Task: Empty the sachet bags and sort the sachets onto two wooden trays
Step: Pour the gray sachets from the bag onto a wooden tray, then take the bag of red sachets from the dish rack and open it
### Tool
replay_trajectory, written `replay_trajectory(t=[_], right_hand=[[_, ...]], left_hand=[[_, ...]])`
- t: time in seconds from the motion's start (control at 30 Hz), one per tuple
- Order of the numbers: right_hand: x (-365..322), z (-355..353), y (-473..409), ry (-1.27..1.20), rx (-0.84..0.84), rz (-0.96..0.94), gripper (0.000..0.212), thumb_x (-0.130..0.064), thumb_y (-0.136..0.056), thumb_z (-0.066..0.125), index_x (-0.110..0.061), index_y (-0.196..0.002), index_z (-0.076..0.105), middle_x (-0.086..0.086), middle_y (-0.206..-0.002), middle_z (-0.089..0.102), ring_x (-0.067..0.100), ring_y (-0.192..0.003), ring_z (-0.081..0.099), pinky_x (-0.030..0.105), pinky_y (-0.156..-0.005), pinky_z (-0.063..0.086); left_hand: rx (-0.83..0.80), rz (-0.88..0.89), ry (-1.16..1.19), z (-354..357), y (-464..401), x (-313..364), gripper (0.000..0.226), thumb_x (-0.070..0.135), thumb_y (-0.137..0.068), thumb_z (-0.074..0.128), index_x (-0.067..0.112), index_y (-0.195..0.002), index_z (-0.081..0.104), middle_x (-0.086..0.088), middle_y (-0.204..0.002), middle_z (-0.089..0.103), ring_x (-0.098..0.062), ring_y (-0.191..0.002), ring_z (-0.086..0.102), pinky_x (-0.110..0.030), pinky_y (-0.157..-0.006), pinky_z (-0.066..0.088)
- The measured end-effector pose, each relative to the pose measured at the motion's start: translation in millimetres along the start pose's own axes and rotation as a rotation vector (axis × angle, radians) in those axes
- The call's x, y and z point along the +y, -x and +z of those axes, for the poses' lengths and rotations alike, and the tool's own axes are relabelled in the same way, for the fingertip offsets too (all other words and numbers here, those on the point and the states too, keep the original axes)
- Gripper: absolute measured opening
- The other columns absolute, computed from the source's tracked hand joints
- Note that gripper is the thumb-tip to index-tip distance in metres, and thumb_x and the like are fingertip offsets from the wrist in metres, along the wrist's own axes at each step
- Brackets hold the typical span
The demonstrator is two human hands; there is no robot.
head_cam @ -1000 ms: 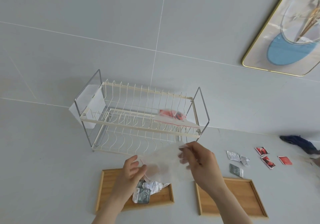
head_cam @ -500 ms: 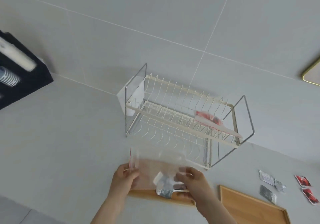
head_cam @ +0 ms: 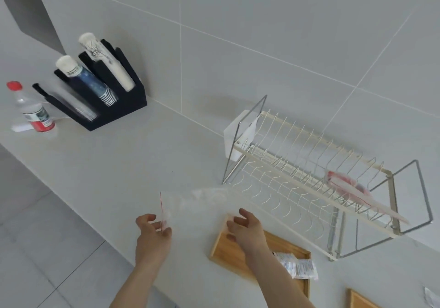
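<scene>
The left hand [head_cam: 152,232] has a pinching grip on the red-striped edge of a clear bag [head_cam: 190,203], low centre; the right hand [head_cam: 245,228] is open and empty. The grey tabletop [head_cam: 119,165] meets a tiled wall. A rack [head_cam: 309,176] at right holds a red-filled bag [head_cam: 345,184]. White sachets [head_cam: 300,266] lie on the tray [head_cam: 228,248]; a second tray [head_cam: 359,300] shows bottom right. Labels are unreadable.

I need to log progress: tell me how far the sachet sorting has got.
Done: white sachets lie on the nearer wooden tray. In hand: the left hand pinches a clear, seemingly empty bag; the right hand is open over the tray. Left: a bag of red sachets lies on the dish rack; the second tray barely shows.
</scene>
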State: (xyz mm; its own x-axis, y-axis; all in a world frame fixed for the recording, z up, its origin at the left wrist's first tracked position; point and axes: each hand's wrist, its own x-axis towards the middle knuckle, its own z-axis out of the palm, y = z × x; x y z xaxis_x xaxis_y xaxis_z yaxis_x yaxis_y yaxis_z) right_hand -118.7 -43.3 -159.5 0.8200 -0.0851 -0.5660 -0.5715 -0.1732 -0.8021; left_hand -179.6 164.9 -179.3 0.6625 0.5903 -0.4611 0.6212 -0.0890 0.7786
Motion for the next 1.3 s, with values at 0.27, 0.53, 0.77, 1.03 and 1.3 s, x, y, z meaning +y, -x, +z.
replay_trajectory(t=[0.27, 0.53, 0.77, 1.03, 1.3], right_hand=[[-8.1, -29.3, 31.4, 0.474, -0.026, -0.132, 0.046, -0.039, -0.091, 0.068, -0.027, -0.134, 0.06, -0.004, -0.123, 0.064, 0.015, -0.107, 0.063, 0.031, -0.09, 0.05], [-45.3, -120.6, 74.5, 0.741, -0.098, -0.279, 0.035, -0.047, -0.093, 0.062, -0.032, -0.125, 0.065, -0.01, -0.114, 0.074, 0.008, -0.099, 0.069, 0.024, -0.088, 0.053], [-89.2, -209.5, 122.2, 0.577, 0.343, -0.473, 0.011, -0.038, -0.085, 0.074, -0.031, -0.093, 0.073, -0.013, -0.084, 0.075, 0.001, -0.071, 0.068, 0.024, -0.072, 0.057], [-85.6, -248.5, 110.5, 0.783, 0.8, -0.607, 0.035, -0.023, -0.075, 0.085, -0.03, -0.104, 0.066, -0.012, -0.101, 0.063, 0.014, -0.092, 0.061, 0.03, -0.072, 0.05], [-73.1, -243.2, 87.1, 0.721, 0.924, -0.657, 0.006, -0.026, -0.094, 0.067, -0.029, -0.092, 0.071, -0.01, -0.09, 0.07, 0.016, -0.083, 0.068, 0.036, -0.065, 0.055]], left_hand=[[0.046, 0.204, -0.322, 10.5, 11.0, 6.7, 0.064, 0.029, -0.088, 0.069, 0.019, -0.14, 0.035, -0.014, -0.14, 0.05, -0.037, -0.128, 0.048, -0.051, -0.103, 0.044], [-0.323, 0.808, -0.447, 71.7, 60.4, 85.9, 0.011, 0.037, -0.095, 0.059, 0.043, -0.103, 0.057, 0.029, -0.105, 0.066, 0.004, -0.107, 0.061, -0.022, -0.09, 0.05], [-0.355, 1.285, -0.27, 124.2, 131.0, 182.1, 0.011, 0.038, -0.091, 0.064, 0.038, -0.103, 0.065, 0.027, -0.1, 0.066, 0.006, -0.097, 0.059, -0.016, -0.087, 0.046], [-0.42, 1.615, -0.444, 171.5, 165.9, 229.7, 0.033, 0.031, -0.083, 0.076, 0.041, -0.109, 0.059, 0.021, -0.113, 0.063, -0.008, -0.113, 0.055, -0.03, -0.103, 0.042], [-0.341, 1.574, -0.511, 176.7, 165.7, 232.0, 0.014, 0.033, -0.098, 0.058, 0.033, -0.109, 0.068, 0.017, -0.104, 0.074, -0.01, -0.097, 0.064, -0.028, -0.088, 0.048]])
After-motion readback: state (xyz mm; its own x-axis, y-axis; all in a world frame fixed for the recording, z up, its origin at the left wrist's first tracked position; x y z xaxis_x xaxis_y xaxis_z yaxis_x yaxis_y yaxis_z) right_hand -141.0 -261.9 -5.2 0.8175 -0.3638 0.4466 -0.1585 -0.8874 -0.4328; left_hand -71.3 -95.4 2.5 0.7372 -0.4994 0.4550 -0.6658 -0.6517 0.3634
